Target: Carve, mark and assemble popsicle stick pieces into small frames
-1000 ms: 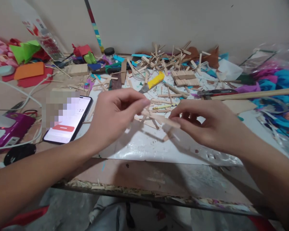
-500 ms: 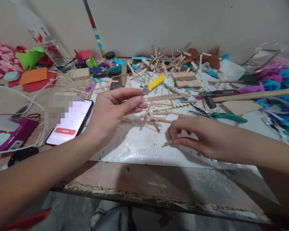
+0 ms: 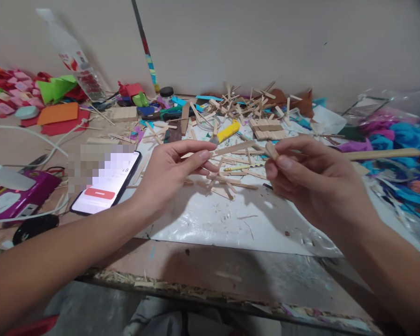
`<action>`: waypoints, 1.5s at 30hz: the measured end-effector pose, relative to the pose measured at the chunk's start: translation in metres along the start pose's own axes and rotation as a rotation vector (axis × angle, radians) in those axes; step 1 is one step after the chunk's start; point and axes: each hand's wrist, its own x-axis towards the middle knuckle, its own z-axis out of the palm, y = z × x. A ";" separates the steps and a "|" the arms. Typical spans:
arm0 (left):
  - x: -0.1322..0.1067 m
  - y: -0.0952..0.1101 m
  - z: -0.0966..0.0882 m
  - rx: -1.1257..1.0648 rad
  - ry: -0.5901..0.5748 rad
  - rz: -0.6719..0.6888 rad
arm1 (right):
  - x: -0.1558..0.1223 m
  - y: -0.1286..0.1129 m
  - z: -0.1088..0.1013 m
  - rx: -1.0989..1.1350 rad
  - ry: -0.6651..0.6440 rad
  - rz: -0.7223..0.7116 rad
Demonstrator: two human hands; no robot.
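Observation:
My left hand [image 3: 182, 168] is closed in a pinch on one end of a wooden craft stick [image 3: 235, 147], which points right and slightly upward above the white sheet [image 3: 210, 224]. Facing it, my right hand [image 3: 311, 182] grips a short piece of craft stick [image 3: 271, 150] between thumb and fingers, its rounded end showing. The two wooden pieces are close together; I cannot tell if they touch. Below them lie several loose craft sticks [image 3: 243, 185] and a patterned pencil [image 3: 245, 167].
A yellow-handled tool [image 3: 229, 131], a stack of craft sticks [image 3: 268, 129] and a heap of sticks stand behind. At left are a phone [image 3: 107, 186], a purple power strip [image 3: 24, 191] and white cables. A bottle [image 3: 77, 65] leans on the wall. Blue and pink material [image 3: 402, 135] lies right.
My right hand has come up from the sheet, turned, and moved beside the left hand's stick with the short piece. My left hand keeps its pinch. The view has shifted slightly.

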 end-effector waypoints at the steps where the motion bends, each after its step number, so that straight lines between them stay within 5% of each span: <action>1: 0.000 0.000 0.000 0.001 -0.002 -0.006 | 0.000 0.000 0.001 -0.007 0.017 0.009; 7: -0.002 0.001 0.004 -0.007 -0.061 -0.148 | 0.000 0.008 0.002 -0.041 0.020 0.037; 13: 0.000 0.000 0.005 -0.039 -0.071 -0.166 | -0.001 0.014 0.003 -0.092 0.042 0.113; 19: -0.004 -0.002 0.006 -0.076 -0.204 -0.169 | -0.005 0.015 0.005 -0.238 0.054 0.100; 31: -0.010 -0.004 0.008 -0.080 -0.412 -0.165 | -0.009 0.016 0.009 -0.106 -0.091 0.070; 45: -0.009 -0.011 0.007 -0.258 -0.485 -0.226 | -0.006 0.021 0.003 -0.040 -0.176 0.103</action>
